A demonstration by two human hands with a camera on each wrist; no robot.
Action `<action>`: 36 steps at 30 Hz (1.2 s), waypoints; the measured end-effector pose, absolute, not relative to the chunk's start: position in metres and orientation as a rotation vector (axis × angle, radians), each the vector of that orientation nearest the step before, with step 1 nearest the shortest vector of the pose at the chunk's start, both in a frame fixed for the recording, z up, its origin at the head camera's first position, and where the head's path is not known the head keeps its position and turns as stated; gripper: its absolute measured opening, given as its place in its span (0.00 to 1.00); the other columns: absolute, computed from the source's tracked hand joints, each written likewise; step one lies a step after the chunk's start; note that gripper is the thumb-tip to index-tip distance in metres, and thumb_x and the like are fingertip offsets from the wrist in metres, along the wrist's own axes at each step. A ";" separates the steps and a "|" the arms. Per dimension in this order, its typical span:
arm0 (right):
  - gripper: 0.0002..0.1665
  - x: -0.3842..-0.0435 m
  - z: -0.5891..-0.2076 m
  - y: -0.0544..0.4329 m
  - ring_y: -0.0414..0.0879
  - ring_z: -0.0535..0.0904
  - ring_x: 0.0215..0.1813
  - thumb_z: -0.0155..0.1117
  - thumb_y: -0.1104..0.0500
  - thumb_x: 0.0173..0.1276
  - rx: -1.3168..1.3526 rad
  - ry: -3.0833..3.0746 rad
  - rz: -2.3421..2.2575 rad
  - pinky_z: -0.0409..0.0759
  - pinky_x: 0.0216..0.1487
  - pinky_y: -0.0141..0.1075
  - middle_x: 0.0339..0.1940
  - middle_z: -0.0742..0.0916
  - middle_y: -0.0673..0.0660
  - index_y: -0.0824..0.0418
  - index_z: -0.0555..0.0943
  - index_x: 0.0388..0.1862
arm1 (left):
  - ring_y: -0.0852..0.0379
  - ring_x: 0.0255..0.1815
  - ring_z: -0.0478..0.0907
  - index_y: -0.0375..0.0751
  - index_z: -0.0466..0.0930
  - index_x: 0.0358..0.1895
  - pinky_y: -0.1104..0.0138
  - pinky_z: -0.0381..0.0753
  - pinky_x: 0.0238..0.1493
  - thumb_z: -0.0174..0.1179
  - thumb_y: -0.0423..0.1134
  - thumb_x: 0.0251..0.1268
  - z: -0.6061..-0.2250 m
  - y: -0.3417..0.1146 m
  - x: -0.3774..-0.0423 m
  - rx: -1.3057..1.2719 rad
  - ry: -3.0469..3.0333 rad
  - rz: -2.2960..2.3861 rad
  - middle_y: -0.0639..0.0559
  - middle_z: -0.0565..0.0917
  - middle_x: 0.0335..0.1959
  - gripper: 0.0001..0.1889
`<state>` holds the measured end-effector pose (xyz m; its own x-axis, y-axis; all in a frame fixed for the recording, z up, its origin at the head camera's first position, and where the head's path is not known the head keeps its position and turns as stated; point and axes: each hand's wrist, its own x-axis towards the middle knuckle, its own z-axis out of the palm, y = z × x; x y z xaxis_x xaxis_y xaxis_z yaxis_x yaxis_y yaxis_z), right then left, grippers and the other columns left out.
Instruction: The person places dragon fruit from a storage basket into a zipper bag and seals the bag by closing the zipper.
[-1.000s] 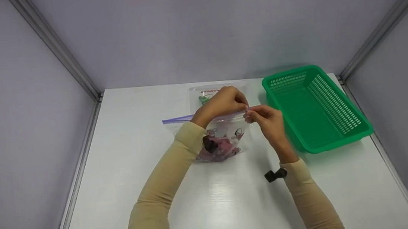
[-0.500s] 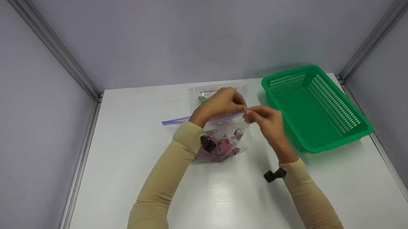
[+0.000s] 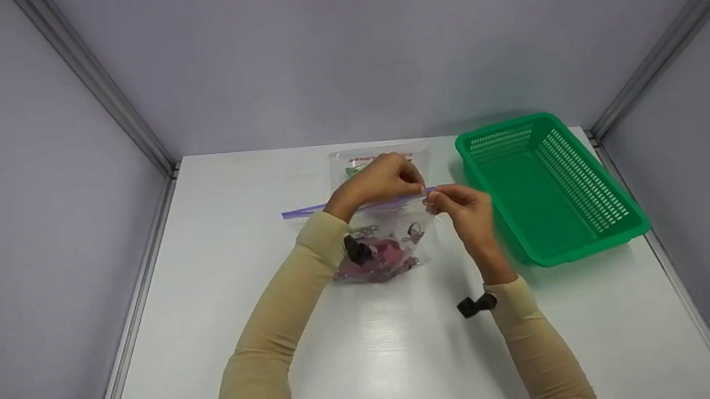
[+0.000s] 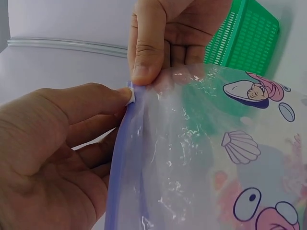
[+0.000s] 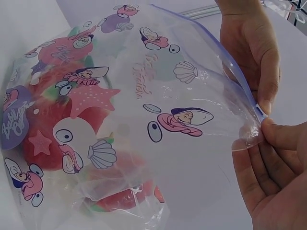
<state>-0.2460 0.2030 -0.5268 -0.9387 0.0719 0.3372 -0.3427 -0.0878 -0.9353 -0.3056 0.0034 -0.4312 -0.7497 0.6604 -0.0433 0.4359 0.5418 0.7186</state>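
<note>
A clear zip bag [image 3: 390, 228] printed with pink cartoon shells hangs upright over the table, with reddish items showing through its lower part. Along its top runs a purple zip strip [image 4: 120, 158] with a small white slider [image 4: 131, 97] near the right end. My left hand [image 3: 382, 180] pinches the slider between thumb and finger. My right hand [image 3: 468, 211] pinches the bag's top right corner, just beyond the slider. In the right wrist view, the thumbs of both hands nearly meet at that corner. Red and green contents [image 5: 45, 129] fill the bag's bottom.
Behind the bag, a second clear bag [image 3: 341, 161] with red lettering and something green lies flat on the white table [image 3: 225, 270], partly covered by my left hand. An open green plastic basket [image 3: 533, 257] stands to the right. Grey walls enclose the table on three sides.
My left hand has shifted slightly left along the zip strip, away from the corner. The right hand stays at the corner, nearly still.
</note>
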 end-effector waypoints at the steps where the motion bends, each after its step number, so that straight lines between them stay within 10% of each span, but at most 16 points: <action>1: 0.08 -0.246 -0.527 0.203 0.41 0.89 0.31 0.70 0.72 0.71 0.292 -1.898 2.113 0.90 0.38 0.33 0.31 0.93 0.50 0.82 0.86 0.41 | 0.58 0.40 0.79 0.36 0.92 0.50 0.66 0.85 0.52 0.64 0.37 0.76 -0.432 0.002 -0.306 0.906 2.473 1.026 0.44 0.91 0.47 0.11; 36: 0.09 -0.246 -0.534 0.208 0.42 0.87 0.31 0.71 0.70 0.72 0.275 -1.891 2.100 0.88 0.38 0.33 0.31 0.93 0.52 0.80 0.87 0.42 | 0.61 0.30 0.71 0.37 0.93 0.45 0.70 0.71 0.35 0.65 0.38 0.75 -0.439 -0.023 -0.312 0.885 2.446 1.019 0.53 0.84 0.33 0.10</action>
<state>-0.2456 0.2079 -0.5342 -0.9363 0.0940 0.3385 -0.3464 -0.0874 -0.9340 -0.3121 -0.0232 -0.4389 -0.7452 0.6626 -0.0748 0.4135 0.5472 0.7277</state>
